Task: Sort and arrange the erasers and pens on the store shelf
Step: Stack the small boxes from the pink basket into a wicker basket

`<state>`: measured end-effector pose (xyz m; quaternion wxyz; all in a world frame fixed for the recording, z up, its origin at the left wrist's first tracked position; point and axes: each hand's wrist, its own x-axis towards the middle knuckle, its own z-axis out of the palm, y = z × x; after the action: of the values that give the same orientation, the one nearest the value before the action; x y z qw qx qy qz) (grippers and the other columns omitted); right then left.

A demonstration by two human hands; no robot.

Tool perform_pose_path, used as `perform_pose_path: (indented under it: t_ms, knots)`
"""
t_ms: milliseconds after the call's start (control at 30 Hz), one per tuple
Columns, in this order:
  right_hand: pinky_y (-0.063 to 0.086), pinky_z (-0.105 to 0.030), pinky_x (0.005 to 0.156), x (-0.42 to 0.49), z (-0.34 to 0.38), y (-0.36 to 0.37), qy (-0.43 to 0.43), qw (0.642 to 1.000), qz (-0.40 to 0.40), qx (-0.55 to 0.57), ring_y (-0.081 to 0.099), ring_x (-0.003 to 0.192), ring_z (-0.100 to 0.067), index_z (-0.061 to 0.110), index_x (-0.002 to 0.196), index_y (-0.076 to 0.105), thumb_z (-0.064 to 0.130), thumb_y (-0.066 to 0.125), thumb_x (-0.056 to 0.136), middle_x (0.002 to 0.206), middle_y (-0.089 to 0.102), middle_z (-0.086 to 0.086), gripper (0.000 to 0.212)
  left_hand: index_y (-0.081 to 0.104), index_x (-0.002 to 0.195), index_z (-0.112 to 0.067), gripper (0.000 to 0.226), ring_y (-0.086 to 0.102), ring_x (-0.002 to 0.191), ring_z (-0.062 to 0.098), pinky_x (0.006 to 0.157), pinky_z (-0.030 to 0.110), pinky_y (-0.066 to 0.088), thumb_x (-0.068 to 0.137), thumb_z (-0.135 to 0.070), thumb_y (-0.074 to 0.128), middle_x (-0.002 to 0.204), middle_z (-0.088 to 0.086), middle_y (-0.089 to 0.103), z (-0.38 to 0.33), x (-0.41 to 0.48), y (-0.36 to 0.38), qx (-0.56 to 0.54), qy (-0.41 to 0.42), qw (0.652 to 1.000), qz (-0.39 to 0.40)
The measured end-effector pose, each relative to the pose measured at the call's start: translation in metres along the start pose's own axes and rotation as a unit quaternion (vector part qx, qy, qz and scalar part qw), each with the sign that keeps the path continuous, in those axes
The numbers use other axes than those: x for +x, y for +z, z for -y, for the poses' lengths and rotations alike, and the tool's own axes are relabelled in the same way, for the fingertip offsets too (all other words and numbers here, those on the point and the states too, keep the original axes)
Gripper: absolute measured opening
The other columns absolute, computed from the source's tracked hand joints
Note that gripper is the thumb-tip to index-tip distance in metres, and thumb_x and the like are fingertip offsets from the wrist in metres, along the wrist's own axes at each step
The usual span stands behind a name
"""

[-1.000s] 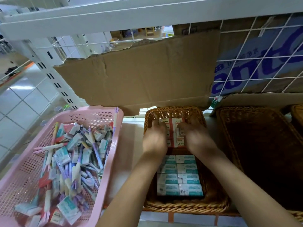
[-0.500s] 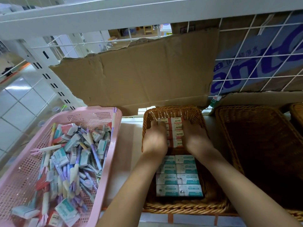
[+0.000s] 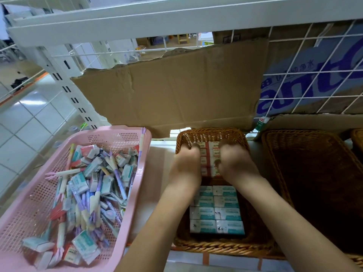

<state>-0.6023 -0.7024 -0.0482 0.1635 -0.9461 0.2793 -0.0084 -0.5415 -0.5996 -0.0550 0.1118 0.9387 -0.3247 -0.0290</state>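
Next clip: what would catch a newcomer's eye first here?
The pink basket on the left, heaped with jumbled pens and erasers. In the wicker basket beside it, the left hand and right hand flank red-labelled erasers at the far end, with teal erasers in neat rows nearer the camera.

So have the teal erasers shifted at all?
No. The teal erasers lie in the same neat rows, just behind the front rim of the wicker basket, as before.

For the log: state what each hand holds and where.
Left hand and right hand curl against opposite sides of the red erasers in the basket; grip or push cannot be told.
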Motion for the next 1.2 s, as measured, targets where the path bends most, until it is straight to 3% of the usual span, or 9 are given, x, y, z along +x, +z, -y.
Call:
perform_pose_path:
  t_ms: [67,200,333,467,600,733,900,1067,1200]
  knots:
    - [0.044,-0.033,0.080,-0.006,0.021,-0.006,-0.045,0.999,-0.009,0.019,0.054,0.103,-0.027,0.012,0.114,0.051,0.021,0.051,0.093,0.111,0.057,-0.008,0.023,0.049,0.110,-0.016,0.022,0.058,0.100,0.031,0.070,0.035,0.042,0.089,-0.012,0.049,0.112,0.008,0.054,0.009,-0.010,-0.018,0.001,-0.003,0.999,-0.047]
    - [0.039,-0.029,0.090,-0.016,0.070,0.004,-0.215,0.975,0.003,0.053,0.047,0.116,-0.025,0.014,0.120,0.054,0.022,0.053,0.090,0.122,0.056,-0.007,0.032,0.055,0.117,-0.019,0.031,0.058,0.100,0.032,0.081,0.040,0.048,0.087,-0.016,0.054,0.111,0.008,0.057,0.048,-0.041,-0.045,-0.015,-0.033,0.993,-0.110]
    - [0.041,-0.032,0.084,-0.027,0.123,0.027,-0.343,0.939,0.025,0.027,0.055,0.105,-0.030,0.009,0.106,0.060,0.014,0.050,0.085,0.109,0.061,-0.011,0.023,0.057,0.110,-0.020,0.026,0.057,0.099,0.031,0.078,0.041,0.044,0.084,-0.019,0.058,0.105,0.005,0.058,0.113,-0.084,-0.056,0.020,-0.111,0.985,-0.132]
    - [0.040,-0.036,0.084,-0.040,0.164,0.052,-0.406,0.913,0.028,0.001,0.053,0.104,-0.030,0.009,0.104,0.057,0.011,0.052,0.087,0.107,0.059,-0.011,0.018,0.058,0.109,-0.021,0.025,0.058,0.101,0.029,0.078,0.039,0.047,0.083,-0.020,0.059,0.108,0.005,0.061,0.181,-0.127,-0.065,0.076,-0.239,0.967,-0.052]
    - [0.045,-0.039,0.078,-0.051,0.206,0.074,-0.470,0.878,0.086,-0.028,0.053,0.099,-0.033,0.005,0.100,0.058,0.005,0.052,0.084,0.101,0.057,-0.013,0.016,0.058,0.080,-0.019,0.004,0.059,0.080,0.019,0.061,0.028,0.042,0.079,-0.021,0.062,0.087,0.001,0.065,0.214,-0.162,-0.079,0.102,-0.296,0.946,0.085]
    - [0.041,-0.039,0.072,-0.047,0.244,0.092,-0.494,0.863,0.100,-0.028,0.052,0.099,-0.035,0.004,0.102,0.051,0.005,0.051,0.085,0.102,0.054,-0.016,0.016,0.052,0.073,-0.016,0.022,0.061,0.082,0.021,0.067,0.029,0.046,0.073,-0.031,0.068,0.085,0.001,0.065,0.218,-0.163,-0.078,0.125,-0.321,0.931,0.119]
    - [0.045,-0.041,0.085,-0.042,0.273,0.120,-0.522,0.844,0.113,-0.051,0.048,0.109,-0.035,0.004,0.106,0.053,0.008,0.050,0.085,0.110,0.057,-0.017,0.022,0.063,0.106,-0.013,0.026,0.062,0.104,0.028,0.078,0.033,0.049,0.084,-0.025,0.056,0.111,0.009,0.066,0.218,-0.151,-0.067,0.164,-0.296,0.929,0.149]
    - [0.037,-0.033,0.069,-0.034,0.280,0.126,-0.453,0.887,0.083,-0.043,0.048,0.107,-0.034,0.012,0.101,0.053,0.005,0.048,0.085,0.105,0.058,-0.014,0.018,0.054,0.090,-0.021,0.012,0.061,0.100,0.029,0.072,0.033,0.045,0.081,-0.021,0.061,0.108,0.010,0.064,0.225,-0.152,-0.067,0.126,-0.251,0.947,0.155]
    - [0.043,-0.031,0.068,-0.027,0.274,0.127,-0.420,0.901,0.107,-0.003,0.051,0.099,-0.031,0.012,0.098,0.050,0.002,0.047,0.081,0.099,0.060,-0.014,0.019,0.048,0.107,-0.016,0.044,0.057,0.099,0.024,0.071,0.029,0.042,0.074,-0.030,0.075,0.113,0.006,0.060,0.228,-0.153,-0.073,0.070,-0.254,0.950,0.167]
